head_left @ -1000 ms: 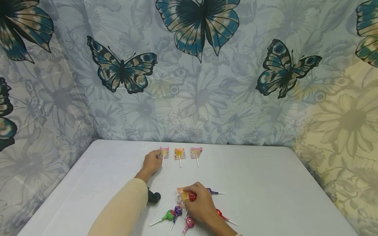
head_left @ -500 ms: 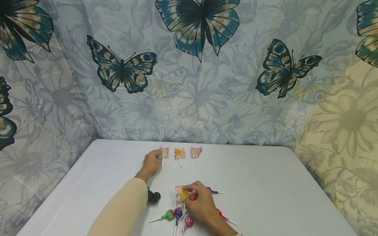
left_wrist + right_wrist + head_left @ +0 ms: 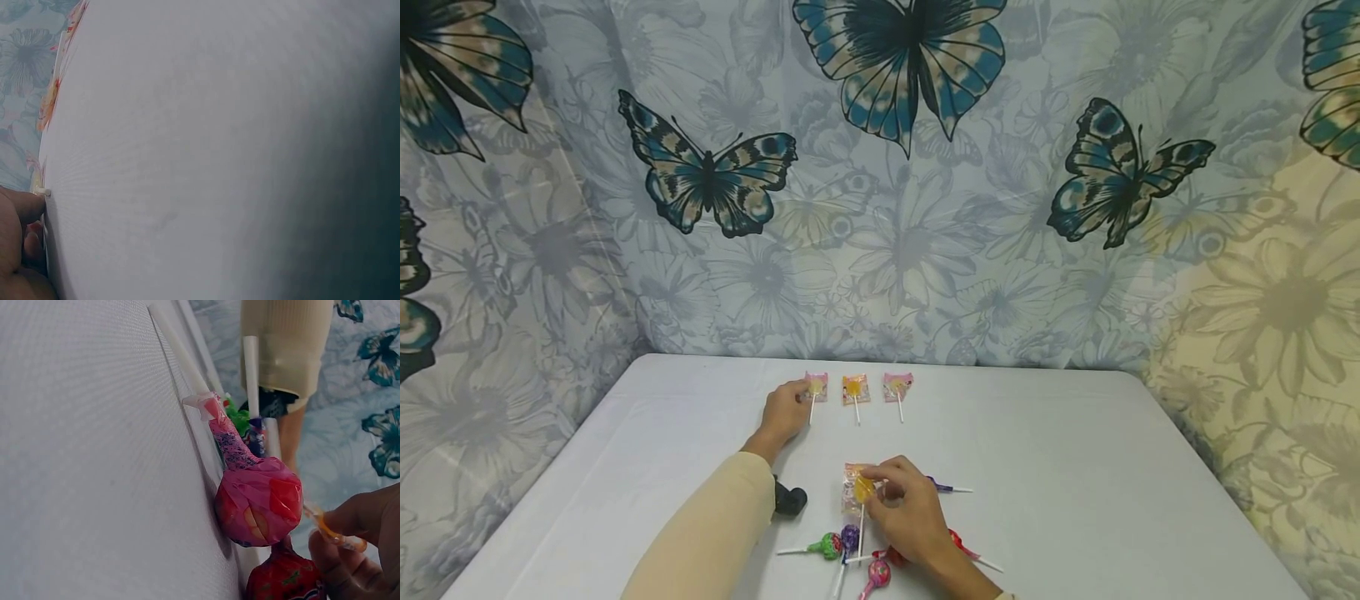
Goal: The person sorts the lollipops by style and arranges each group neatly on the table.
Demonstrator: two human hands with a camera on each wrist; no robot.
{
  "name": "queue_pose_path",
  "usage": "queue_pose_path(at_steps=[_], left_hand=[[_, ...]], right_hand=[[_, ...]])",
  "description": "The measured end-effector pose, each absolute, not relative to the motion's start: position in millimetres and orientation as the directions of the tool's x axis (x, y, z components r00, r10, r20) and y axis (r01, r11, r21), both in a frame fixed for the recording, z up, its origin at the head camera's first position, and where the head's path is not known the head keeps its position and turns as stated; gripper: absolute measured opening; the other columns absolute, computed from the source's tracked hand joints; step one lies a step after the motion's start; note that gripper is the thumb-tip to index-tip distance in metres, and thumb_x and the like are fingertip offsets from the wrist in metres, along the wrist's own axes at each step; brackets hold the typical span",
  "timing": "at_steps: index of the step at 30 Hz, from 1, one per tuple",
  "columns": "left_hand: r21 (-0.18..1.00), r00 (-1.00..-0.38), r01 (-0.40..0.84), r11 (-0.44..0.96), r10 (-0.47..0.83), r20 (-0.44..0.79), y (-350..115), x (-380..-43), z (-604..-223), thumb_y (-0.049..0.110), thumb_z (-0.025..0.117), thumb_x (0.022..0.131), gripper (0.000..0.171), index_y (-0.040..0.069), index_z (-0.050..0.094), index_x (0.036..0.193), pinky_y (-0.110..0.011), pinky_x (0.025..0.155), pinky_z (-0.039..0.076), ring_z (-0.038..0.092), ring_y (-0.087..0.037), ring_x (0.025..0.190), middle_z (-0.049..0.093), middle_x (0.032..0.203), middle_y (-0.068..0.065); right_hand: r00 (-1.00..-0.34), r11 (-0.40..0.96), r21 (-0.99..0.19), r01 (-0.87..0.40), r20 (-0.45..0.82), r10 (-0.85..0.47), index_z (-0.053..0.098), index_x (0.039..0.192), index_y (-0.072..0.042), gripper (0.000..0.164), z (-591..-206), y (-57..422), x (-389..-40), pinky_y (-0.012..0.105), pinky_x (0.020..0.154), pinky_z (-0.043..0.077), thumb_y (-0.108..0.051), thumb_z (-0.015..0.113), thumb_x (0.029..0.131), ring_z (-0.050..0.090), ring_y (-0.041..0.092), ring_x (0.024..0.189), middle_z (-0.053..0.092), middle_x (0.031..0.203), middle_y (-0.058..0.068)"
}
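Note:
My right hand pinches a flat lollipop with a yellow-orange head in a clear, orange-printed wrapper, its white stick pointing toward me. In the right wrist view, thumb and finger grip the orange wrapper edge. Beneath that hand lies a round red-wrapped lollipop, partly hidden, with a pink one nearer me. At the back, my left hand holds the left edge of a pink-wrapped flat lollipop, its thumb by the white stick in the left wrist view.
Two more flat lollipops, one orange and one pink, continue the back row. Round green and purple lollipops lie near the front. Another purple one and a red one lie right of my right hand.
My right hand has shifted the yellow-orange lollipop slightly away from me and left. The red lollipop beneath has turned and slid toward me, and the pink one has shifted nearer. My left hand stays put.

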State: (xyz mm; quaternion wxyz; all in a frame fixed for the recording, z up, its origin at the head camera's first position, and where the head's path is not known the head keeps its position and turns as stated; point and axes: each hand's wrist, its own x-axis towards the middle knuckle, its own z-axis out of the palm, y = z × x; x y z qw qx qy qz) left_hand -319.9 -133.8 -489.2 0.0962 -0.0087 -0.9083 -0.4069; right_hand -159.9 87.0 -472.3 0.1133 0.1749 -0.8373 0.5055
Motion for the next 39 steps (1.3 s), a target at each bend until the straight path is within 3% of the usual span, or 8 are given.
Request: queue_pose_path(at_steps=[13,23,30,36,39], left_hand=[[0.745,-0.983,0.095,0.66,-0.057,0.176,-136.0,-319.6,-488.4,-0.001,0.061,0.087,0.038,-0.005,0.061,0.125,-0.045,0.098,0.042,0.054,-0.037,0.116,0.058,0.126,-0.022],[0.763,-0.987,0.061,0.643,-0.073,0.14,-133.6,-320.3,-488.2,-0.001,0.06,0.09,0.037,-0.004,0.06,0.127,-0.044,0.099,0.04,0.052,-0.035,0.119,0.058,0.128,-0.02],[0.761,-0.987,0.064,0.646,-0.071,0.144,-132.4,-320.6,-488.3,-0.001,0.058,0.089,0.037,-0.005,0.06,0.127,-0.045,0.101,0.038,0.051,-0.036,0.121,0.057,0.129,-0.021],[0.746,-0.985,0.081,0.661,-0.061,0.161,-133.3,-321.6,-489.5,-0.002,0.057,0.09,0.036,-0.006,0.06,0.126,-0.046,0.102,0.036,0.048,-0.038,0.124,0.056,0.13,-0.022],[0.743,-0.984,0.09,0.664,-0.054,0.167,-133.4,-321.5,-489.6,-0.003,0.057,0.09,0.036,-0.006,0.06,0.125,-0.045,0.104,0.035,0.046,-0.038,0.125,0.055,0.131,-0.022]], right_hand=[[-0.786,0.202,-0.76,-0.617,0.587,-0.193,0.07,0.11,-0.006,0.042,-467.5,85.9,-162.8,0.034,0.067,0.054,0.013,0.075,0.073,0.058,0.018,0.075,0.061,0.099,0.005],[-0.761,0.134,-0.752,-0.646,0.62,-0.188,0.068,0.114,0.0,0.043,-446.9,94.9,-160.0,0.03,0.07,0.053,0.018,0.071,0.075,0.056,0.021,0.076,0.06,0.102,0.009],[-0.763,0.17,-0.744,-0.646,0.63,-0.144,0.068,0.115,-0.001,0.044,-425.2,106.7,-158.4,0.023,0.054,0.046,0.019,0.071,0.075,0.054,0.02,0.076,0.059,0.104,0.008],[-0.748,0.135,-0.736,-0.663,0.642,-0.17,0.066,0.118,0.0,0.043,-403.5,119.1,-162.5,0.026,0.073,0.051,0.018,0.068,0.079,0.055,0.022,0.084,0.058,0.11,0.01],[-0.728,0.124,-0.719,-0.684,0.661,-0.182,0.065,0.119,0.003,0.042,-394.8,125.0,-166.3,0.026,0.074,0.051,0.018,0.067,0.079,0.055,0.023,0.084,0.058,0.111,0.011]])
